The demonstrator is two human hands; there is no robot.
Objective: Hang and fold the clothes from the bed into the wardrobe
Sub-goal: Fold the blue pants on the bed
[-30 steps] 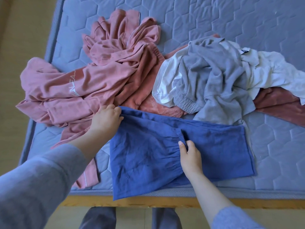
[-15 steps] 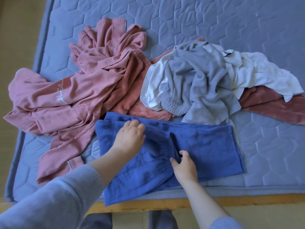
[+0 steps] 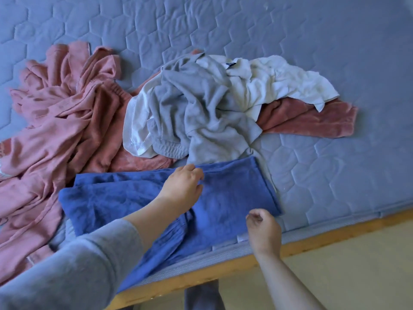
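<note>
A blue garment [image 3: 232, 198] lies spread near the front edge of the bed's quilted mattress [image 3: 312, 52]. My left hand [image 3: 182, 186] rests palm down on the middle of the blue cloth, fingers relaxed. My right hand [image 3: 263, 229] hovers at the garment's near right corner, by the mattress edge, fingers loosely curled and holding nothing. Behind the blue garment lies a pile: pink clothes [image 3: 55, 121] at the left, a grey garment [image 3: 196, 113] in the middle, a white one [image 3: 288, 83] to the right.
A darker pink piece [image 3: 312, 121] sticks out under the white garment at the right. The wooden bed frame [image 3: 335, 231] runs along the front edge, with pale floor [image 3: 357, 269] below it. Bare mattress stretches across the back and right.
My left hand has slid rightwards across the blue garment. My right hand has let go of the cloth and pulled back to the near right corner. The view has shifted and tilted.
</note>
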